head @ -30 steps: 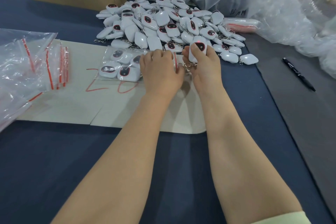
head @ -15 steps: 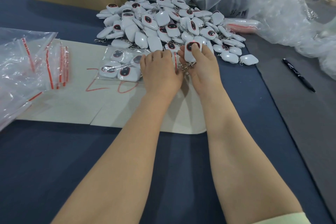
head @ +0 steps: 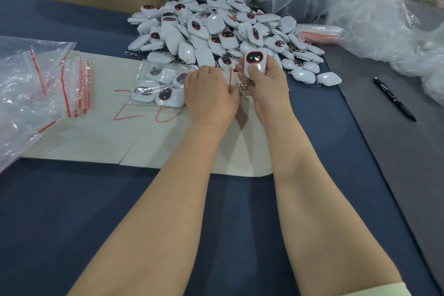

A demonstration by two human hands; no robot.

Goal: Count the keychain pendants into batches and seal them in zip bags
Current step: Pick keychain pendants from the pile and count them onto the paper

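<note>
The right hand [head: 269, 89] grasps one white pendant [head: 254, 62] at the near edge of the pile [head: 216, 31]. Just left, the left hand [head: 211, 96] grips the mouth of a part-filled zip bag [head: 153, 84].

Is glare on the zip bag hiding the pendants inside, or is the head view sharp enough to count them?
Head view: centre sharp, light soft, shadows faint; the pendant in the right hand reads clearly; glare on the zip bag blanks one face inside; the left hand covers its right end, so no full count; edges bow.
</note>
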